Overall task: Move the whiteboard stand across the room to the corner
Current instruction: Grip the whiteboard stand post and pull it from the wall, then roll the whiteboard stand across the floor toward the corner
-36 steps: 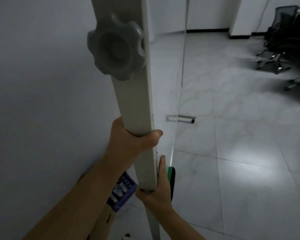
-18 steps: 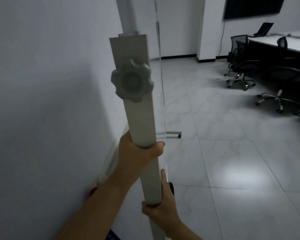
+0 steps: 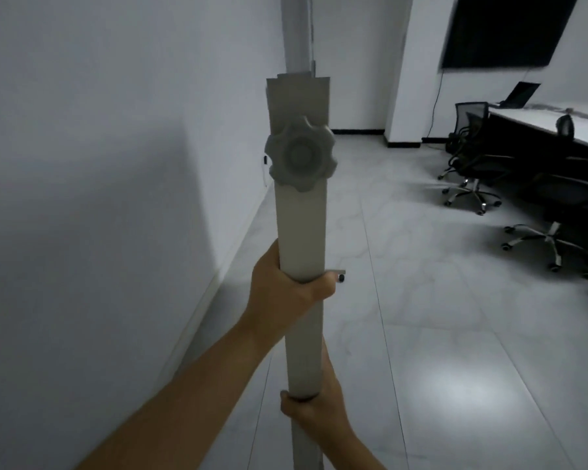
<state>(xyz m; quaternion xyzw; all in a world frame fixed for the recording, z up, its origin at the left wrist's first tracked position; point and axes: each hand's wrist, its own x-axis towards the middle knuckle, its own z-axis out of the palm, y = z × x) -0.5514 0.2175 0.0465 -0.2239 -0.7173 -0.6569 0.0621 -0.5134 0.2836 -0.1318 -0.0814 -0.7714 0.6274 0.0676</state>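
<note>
The whiteboard stand's grey upright post [image 3: 301,225] rises straight in front of me, with a grey lobed clamp knob [image 3: 300,158] on its face and a thinner inner tube going up out of frame. My left hand [image 3: 282,293] wraps the post below the knob. My right hand [image 3: 314,407] grips it lower, at the end of the outer sleeve. A foot of the stand with a black caster [image 3: 341,276] shows just past my left thumb. The board itself is out of view.
A white wall [image 3: 99,198] runs close along my left, meeting the tiled floor [image 3: 438,334]. Black office chairs [image 3: 469,171] and a long desk [image 3: 557,130] with a laptop stand at the right. A dark screen [image 3: 503,28] hangs on the far wall.
My view has lifted and swung right, so the post now stands upright in the middle and the knob sits lower. The items near my feet have dropped out of view. Both hands keep their grip.
</note>
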